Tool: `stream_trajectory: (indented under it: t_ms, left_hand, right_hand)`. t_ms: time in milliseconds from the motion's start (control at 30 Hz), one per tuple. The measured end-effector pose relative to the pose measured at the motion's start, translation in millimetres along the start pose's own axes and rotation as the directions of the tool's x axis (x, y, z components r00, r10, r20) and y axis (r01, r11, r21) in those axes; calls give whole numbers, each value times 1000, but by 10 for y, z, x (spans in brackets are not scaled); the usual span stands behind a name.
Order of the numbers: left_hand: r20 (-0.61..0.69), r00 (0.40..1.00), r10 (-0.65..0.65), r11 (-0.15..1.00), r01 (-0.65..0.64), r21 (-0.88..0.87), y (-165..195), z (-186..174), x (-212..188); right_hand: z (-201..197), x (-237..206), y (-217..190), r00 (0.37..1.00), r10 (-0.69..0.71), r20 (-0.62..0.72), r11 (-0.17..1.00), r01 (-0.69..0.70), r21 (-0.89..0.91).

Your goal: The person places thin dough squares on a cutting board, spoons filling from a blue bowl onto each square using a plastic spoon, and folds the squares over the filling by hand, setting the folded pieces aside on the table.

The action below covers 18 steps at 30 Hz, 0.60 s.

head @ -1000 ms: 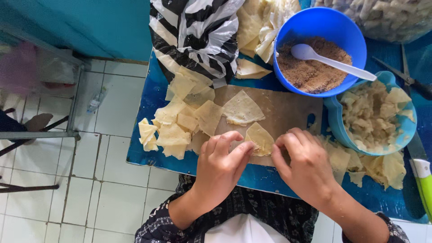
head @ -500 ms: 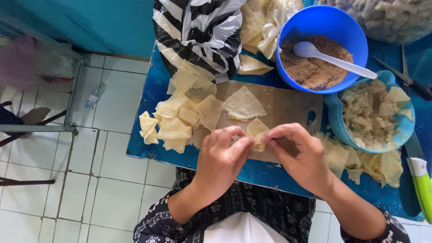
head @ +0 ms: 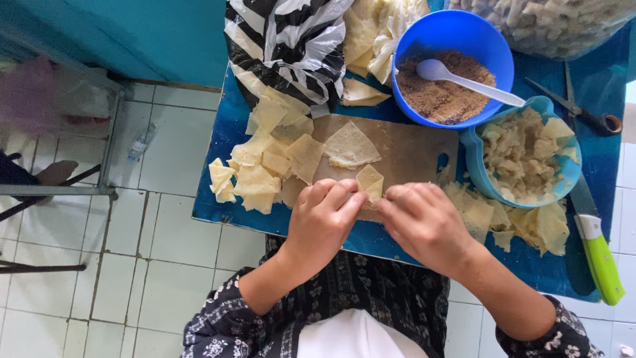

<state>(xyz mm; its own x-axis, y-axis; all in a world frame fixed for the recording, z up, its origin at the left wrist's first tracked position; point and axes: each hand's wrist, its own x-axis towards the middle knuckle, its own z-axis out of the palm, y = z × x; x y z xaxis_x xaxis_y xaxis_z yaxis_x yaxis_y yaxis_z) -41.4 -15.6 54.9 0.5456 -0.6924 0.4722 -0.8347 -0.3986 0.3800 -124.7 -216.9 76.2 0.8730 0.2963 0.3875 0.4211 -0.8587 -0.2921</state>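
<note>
Folded wrapper (head: pixel 370 182) sits pinched in both my grips, left hand (head: pixel 322 222) and right hand (head: pixel 424 222) closed on it, over the cutting board (head: pixel 411 149) near the table (head: pixel 218 212) front edge.

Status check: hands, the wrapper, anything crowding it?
Left hand and right hand both pinching the small folded wrapper over the cutting board. Flat wrapper lies just behind, apart. Loose wrapper pile at left.
</note>
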Motion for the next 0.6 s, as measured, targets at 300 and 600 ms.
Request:
stream_trajectory:
  t_ms: [300,600]
  left_hand:
    - [65,969,239,968,-243,60,-80,-215,166]
    - [225,974,-23,981,65,-181,-140,-64,498]
  right_hand:
    - [43,111,-40,970,235,-56,971,-232,53]
    - [37,174,-72,952,288,-102,949,-269,162]
